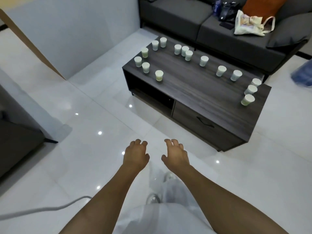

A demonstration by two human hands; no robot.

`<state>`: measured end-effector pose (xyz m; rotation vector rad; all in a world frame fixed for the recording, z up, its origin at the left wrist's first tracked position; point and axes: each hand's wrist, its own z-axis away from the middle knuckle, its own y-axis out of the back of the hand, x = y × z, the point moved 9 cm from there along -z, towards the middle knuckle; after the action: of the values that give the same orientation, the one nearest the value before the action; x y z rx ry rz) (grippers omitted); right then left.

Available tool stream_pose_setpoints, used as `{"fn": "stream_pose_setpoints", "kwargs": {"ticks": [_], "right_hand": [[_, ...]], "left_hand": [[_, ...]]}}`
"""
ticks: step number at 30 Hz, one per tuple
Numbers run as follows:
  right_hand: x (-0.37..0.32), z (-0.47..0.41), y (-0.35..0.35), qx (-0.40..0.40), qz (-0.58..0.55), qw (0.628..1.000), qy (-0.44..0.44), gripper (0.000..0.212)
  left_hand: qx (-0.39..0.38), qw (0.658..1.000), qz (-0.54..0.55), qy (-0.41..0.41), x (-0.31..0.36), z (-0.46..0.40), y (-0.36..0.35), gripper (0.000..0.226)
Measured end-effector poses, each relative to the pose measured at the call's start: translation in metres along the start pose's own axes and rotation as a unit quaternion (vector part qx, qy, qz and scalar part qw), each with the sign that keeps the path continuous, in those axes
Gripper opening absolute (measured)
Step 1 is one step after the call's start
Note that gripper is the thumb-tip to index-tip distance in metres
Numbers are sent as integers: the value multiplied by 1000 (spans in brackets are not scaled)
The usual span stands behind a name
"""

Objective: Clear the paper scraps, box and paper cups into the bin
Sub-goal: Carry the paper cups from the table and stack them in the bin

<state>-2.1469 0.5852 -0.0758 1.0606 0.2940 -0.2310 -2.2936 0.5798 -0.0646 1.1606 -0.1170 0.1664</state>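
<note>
Several white paper cups stand upside down on the dark wood coffee table [194, 88]: a cluster at its left end [145, 67], a few along the middle [204, 60] and three at the right end [247, 99]. My left hand [135, 155] and my right hand [175, 154] are stretched out side by side over the white floor, well short of the table. Both hold nothing and their fingers are loosely curled and apart. No bin, box or paper scraps are in view.
A dark grey sofa [219, 31] stands behind the table with a tote bag [248, 25] and an orange cushion [263, 5] on it. Another dark seat [18, 137] is at the left. A white cable [42, 208] runs across the floor at lower left.
</note>
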Motion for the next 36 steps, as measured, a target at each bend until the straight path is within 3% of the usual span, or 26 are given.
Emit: {"fn": "stream_pose_setpoints", "kwargs": {"ticks": [17,25,36], "right_hand": [[-29,-338,160,-22,34,999,10,61],[-56,-454,180,-55,13,998,-27,57],[-80,-608,186,-65,-74,984,-148,63]], "left_hand": [[2,999,39,20,-4,-335,140,49],[-32,999,39,17,-42,-465,174,49],[-83,993,-21,-87,-65,-662,195,48]]}}
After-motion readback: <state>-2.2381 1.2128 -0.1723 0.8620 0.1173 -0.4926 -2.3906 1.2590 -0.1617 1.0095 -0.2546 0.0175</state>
